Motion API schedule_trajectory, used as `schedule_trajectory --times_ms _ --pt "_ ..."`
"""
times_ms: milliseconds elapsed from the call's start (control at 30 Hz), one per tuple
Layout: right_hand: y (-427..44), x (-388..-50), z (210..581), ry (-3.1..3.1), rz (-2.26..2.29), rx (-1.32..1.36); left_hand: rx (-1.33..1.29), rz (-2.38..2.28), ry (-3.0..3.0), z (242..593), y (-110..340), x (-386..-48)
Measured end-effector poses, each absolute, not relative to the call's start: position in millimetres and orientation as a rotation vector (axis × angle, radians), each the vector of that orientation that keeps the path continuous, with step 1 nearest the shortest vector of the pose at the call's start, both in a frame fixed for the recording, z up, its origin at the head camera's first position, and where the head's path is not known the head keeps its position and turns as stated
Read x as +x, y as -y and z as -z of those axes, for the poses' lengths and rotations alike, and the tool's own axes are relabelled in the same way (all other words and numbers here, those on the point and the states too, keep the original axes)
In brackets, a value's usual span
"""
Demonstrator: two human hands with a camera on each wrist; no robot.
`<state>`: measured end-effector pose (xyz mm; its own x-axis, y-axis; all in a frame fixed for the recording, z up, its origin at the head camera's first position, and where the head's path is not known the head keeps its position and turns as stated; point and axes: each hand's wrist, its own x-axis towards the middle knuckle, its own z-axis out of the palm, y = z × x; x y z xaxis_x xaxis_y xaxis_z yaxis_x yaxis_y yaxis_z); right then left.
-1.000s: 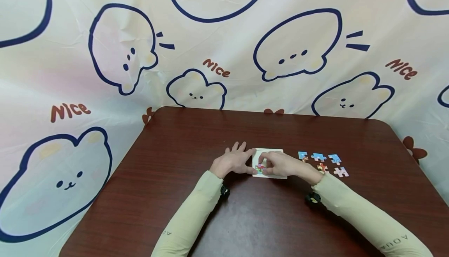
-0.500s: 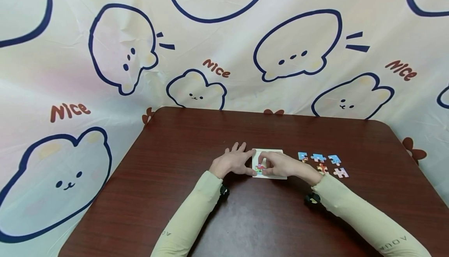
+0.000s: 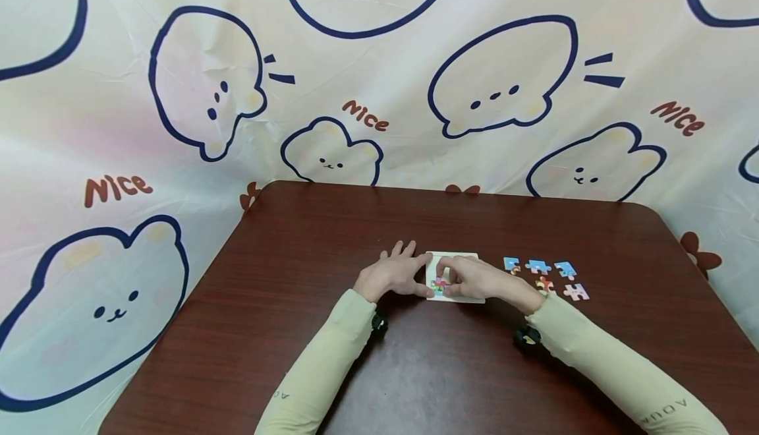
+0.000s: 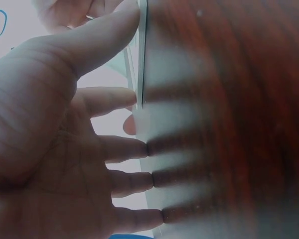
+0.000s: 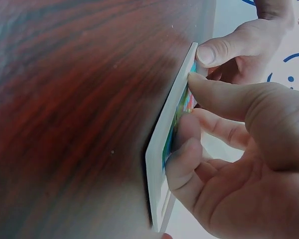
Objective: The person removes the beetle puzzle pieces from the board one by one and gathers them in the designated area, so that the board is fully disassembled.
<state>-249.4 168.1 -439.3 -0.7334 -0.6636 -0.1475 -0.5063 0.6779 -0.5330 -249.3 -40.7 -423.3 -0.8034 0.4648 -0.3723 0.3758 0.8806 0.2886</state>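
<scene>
A shallow white puzzle tray point(image 3: 474, 301) lies flat on the table, with colourful jigsaw pieces point(image 3: 438, 285) at its lower left. My left hand point(image 3: 394, 273) rests beside it with fingers spread, thumb and index finger touching the tray's left edge. My right hand point(image 3: 477, 278) is over the tray, its thumb and bent index finger pinching at a jigsaw piece there. In the right wrist view the right thumb point(image 5: 224, 94) is down on the coloured pieces near the tray's rim, and the other fingers are curled. The fingers largely hide the piece between them.
To the right of the tray several loose jigsaw pieces point(image 3: 538, 266) lie in two rows, partly behind the right forearm. The dark wooden table point(image 3: 332, 224) meets a curtain point(image 3: 403, 158) printed with cartoon bears at its back edge.
Almost nothing differs. Both hands stay at the tray in the same pose, and the loose pieces have not moved.
</scene>
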Motion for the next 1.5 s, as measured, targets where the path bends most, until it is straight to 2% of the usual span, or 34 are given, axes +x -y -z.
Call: schedule_trajectory --times_ms 1500 --pt "-166.9 -252.9 434.3 -2.511 0.669 -0.923 0.605 -0.304 -2.592 423.7 41.4 -251.5"
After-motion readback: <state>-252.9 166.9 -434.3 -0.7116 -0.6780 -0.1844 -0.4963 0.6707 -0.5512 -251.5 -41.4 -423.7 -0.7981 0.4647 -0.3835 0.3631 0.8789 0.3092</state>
